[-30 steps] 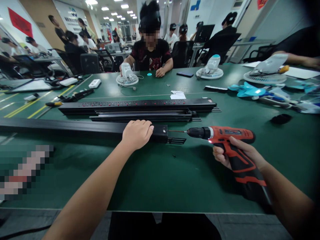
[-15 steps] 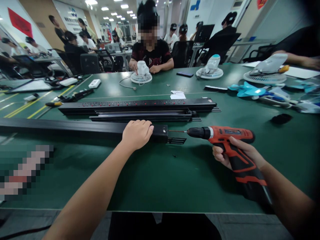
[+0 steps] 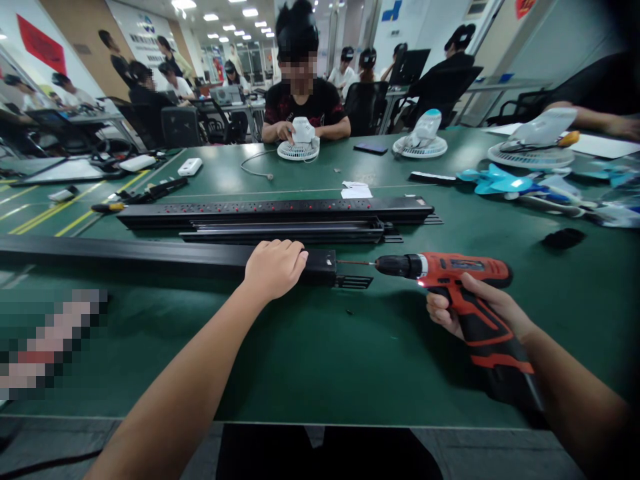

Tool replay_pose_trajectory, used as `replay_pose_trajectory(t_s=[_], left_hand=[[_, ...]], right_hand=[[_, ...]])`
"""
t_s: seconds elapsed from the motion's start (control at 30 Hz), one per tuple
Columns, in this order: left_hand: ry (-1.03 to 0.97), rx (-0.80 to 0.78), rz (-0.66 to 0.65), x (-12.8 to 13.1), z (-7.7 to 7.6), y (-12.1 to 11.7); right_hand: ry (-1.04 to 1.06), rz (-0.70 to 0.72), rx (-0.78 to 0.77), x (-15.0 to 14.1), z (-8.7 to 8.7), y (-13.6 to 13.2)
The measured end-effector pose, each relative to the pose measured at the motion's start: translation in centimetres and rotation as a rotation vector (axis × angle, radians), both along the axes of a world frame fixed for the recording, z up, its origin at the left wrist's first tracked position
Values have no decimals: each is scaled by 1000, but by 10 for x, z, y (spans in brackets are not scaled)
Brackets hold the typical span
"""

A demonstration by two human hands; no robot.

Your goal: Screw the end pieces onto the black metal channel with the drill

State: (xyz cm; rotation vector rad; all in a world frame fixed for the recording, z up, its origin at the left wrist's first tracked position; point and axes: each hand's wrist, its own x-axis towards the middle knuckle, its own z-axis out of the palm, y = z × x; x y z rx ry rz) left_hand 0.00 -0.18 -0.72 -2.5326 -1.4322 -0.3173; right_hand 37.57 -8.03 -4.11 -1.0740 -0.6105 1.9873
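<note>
Lying across the green table is a long black rectangular bar (image 3: pixel 200 259), its end cap facing right. My left hand (image 3: pixel 275 268) is wrapped over the bar close to that end. In my right hand (image 3: pixel 480 307) is a red and black cordless drill (image 3: pixel 465 267), held by its grip and pointing left. The drill's long thin bit (image 3: pixel 355 263) reaches the end face of the bar; the exact contact spot is too small to make out. A small light glows below the chuck. Slotted black prongs (image 3: pixel 354 282) stick out beneath the bar's end.
Behind the bar lie a black strip with red dots (image 3: pixel 280 208) and another black channel (image 3: pixel 285 231). A tiny dark piece (image 3: pixel 349 312) is in front. Fan parts (image 3: pixel 423 143) and blue blades (image 3: pixel 495 180) sit at right. Across the table a person handles a white fan (image 3: pixel 300 140).
The drill's small light has come on, while my hands and the bar stay nearly in place. Across the table, the person's white fan has shifted slightly right.
</note>
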Motion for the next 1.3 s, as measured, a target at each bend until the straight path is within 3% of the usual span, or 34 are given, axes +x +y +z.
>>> replay_pose_trajectory(t_s=[0.57, 0.87, 1.3], left_hand=[[-1, 6, 0, 0, -1, 1], [4, 4, -2, 0, -1, 0], [-8, 4, -8, -1, -2, 2]], right_hand=[[20, 14, 0, 4, -3, 1], [12, -15, 46, -5, 5, 0], [43, 56, 2, 0, 3, 0]])
